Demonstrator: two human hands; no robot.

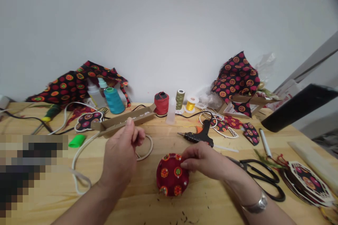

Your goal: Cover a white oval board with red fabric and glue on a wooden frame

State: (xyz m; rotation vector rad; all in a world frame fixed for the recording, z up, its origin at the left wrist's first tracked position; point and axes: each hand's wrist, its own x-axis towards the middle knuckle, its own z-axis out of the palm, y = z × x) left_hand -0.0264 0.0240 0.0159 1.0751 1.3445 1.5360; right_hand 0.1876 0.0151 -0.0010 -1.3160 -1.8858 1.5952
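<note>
A round dark red pincushion [171, 179] with flower motifs and white-headed pins sits on the wooden table in front of me. My right hand [202, 160] reaches in from the right, thumb and forefinger pinched together at the cushion's upper right edge. Whatever lies between those fingertips is too small to name. My left hand [121, 151] is raised left of the cushion with its fingers curled and thumb on top; its contents, if any, are hidden. Just behind it lie a long cardboard tray [126, 121] and a thin wooden ring [151, 144], partly covered by the hand.
Behind the cushion lies a black glue gun [202, 136]. Black-handled scissors [264, 175] rest at the right, near stacked patterned pieces [307, 182]. Thread spools, a red one [161, 104] and a teal cone [114, 101] among them, stand along the wall. A white cord [74, 163] loops at the left.
</note>
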